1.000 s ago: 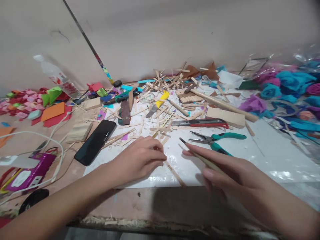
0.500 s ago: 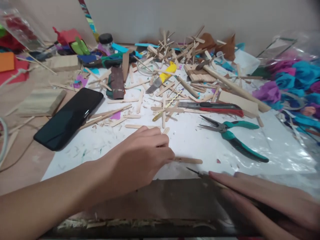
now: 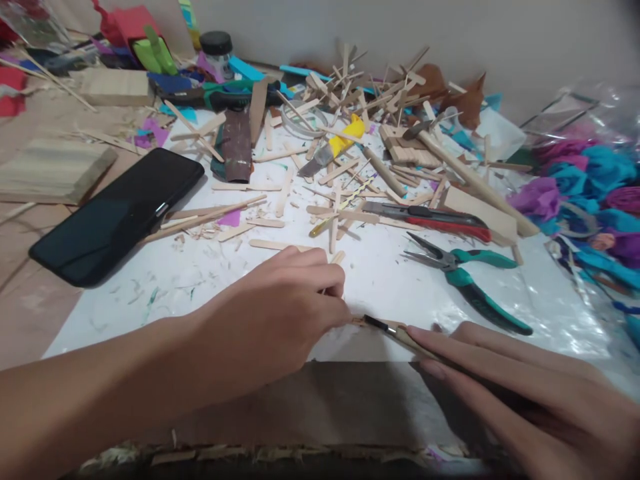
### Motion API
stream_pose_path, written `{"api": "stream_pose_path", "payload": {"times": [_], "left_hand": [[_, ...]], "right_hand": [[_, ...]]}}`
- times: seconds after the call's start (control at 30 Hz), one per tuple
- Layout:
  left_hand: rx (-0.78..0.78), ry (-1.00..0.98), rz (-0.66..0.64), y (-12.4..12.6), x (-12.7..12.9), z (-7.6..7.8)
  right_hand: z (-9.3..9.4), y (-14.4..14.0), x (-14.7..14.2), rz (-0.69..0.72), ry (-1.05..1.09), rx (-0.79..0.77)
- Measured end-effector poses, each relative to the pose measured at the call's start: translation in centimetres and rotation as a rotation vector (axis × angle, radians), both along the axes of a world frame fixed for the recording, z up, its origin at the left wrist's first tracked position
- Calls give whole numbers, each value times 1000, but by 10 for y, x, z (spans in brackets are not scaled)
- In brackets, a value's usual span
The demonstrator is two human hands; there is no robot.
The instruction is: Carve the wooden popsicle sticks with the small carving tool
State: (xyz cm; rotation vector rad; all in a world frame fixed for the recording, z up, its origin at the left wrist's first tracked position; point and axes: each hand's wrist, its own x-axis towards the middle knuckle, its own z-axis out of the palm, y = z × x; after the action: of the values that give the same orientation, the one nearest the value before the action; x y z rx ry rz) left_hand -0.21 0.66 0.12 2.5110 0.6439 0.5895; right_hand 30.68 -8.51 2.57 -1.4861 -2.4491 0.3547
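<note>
My left hand [image 3: 280, 307] presses down on one end of a flat wooden craft stick [image 3: 361, 321] that lies on the white sheet [image 3: 200, 280] near the table's front edge. My right hand [image 3: 515, 387] grips a thin craft knife [image 3: 395, 330] with a wooden handle. Its dark blade tip rests on the stick just right of my left fingertips. Part of the stick is hidden under my left hand.
Green-handled pliers [image 3: 465, 280] lie right of the stick, a red utility cutter [image 3: 430, 219] beyond them. A black phone [image 3: 117, 213] lies at left beside a wood block [image 3: 50, 170]. Several loose sticks [image 3: 350, 100] pile at the back. Crepe-paper flowers [image 3: 580, 193] fill the right.
The view moved closer and lower over the table. My right hand brought the knife left and onto the stick. My left hand kept holding the stick down.
</note>
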Motion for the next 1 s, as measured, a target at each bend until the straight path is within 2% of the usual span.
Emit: {"api": "stream_pose_path", "payload": {"times": [0.2, 0.37, 0.77, 0.9, 1.0], "left_hand": [[25, -31, -16, 0, -1, -4], [14, -21, -11, -1, 0, -4], [-17, 4, -14, 0, -1, -1], [-35, 11, -14, -1, -1, 0], [-47, 18, -4, -1, 0, 0]], "right_hand": [[-5, -5, 12, -28, -135, 55], [-10, -9, 19, -82, -150, 6], [-7, 12, 5, -72, 12, -35], [-2, 16, -1, -23, 81, -70], [0, 15, -4, -47, 85, -28]]}}
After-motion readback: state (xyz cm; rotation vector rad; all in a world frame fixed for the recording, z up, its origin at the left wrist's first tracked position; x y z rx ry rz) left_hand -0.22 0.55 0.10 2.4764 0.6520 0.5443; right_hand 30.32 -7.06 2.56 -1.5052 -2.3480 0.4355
